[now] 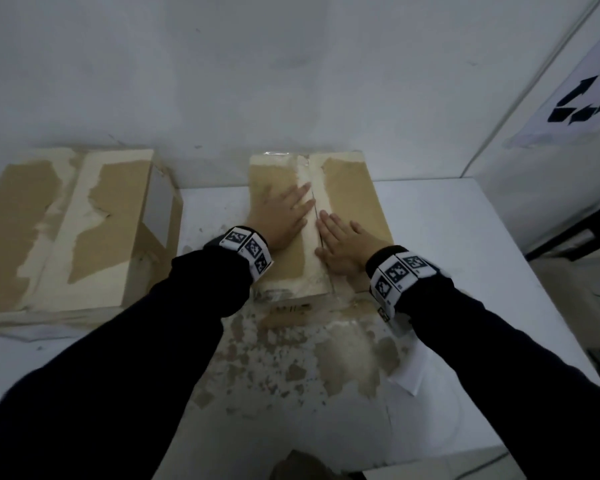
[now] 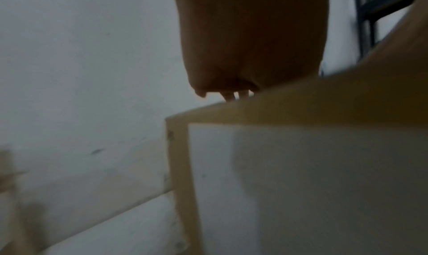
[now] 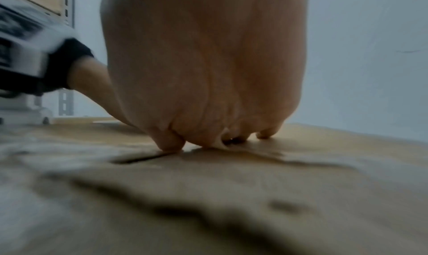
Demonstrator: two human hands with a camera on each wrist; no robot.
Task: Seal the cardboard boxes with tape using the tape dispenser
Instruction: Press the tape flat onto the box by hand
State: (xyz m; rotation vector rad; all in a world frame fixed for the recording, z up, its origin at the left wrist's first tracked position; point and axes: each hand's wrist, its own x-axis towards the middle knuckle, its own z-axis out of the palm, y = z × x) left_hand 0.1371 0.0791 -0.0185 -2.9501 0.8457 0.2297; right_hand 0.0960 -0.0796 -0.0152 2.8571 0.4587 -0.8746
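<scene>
Flat-fingered, gripping nothing, your left hand [image 1: 280, 216] and right hand [image 1: 340, 242] pressed the box [image 1: 355, 192] closed; uneven pressure could have let its flaps [image 1: 269, 176] spring up.

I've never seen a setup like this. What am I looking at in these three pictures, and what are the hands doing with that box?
There is no machine here: a person in dark sleeves works with bare hands. The wide picture comes from a camera on the person's head, looking down. The other two come from cameras strapped to each wrist, looking along the hand, so they are close and blurry. The bands on the wrists carry printed black-and-white patterns. On the white table stand two cardboard boxes. The left hand and right hand lie flat, fingers straight, on the top flaps of the middle box, one on each side of its seam. Nothing is gripped. The second box sits at the left, untouched.
</scene>
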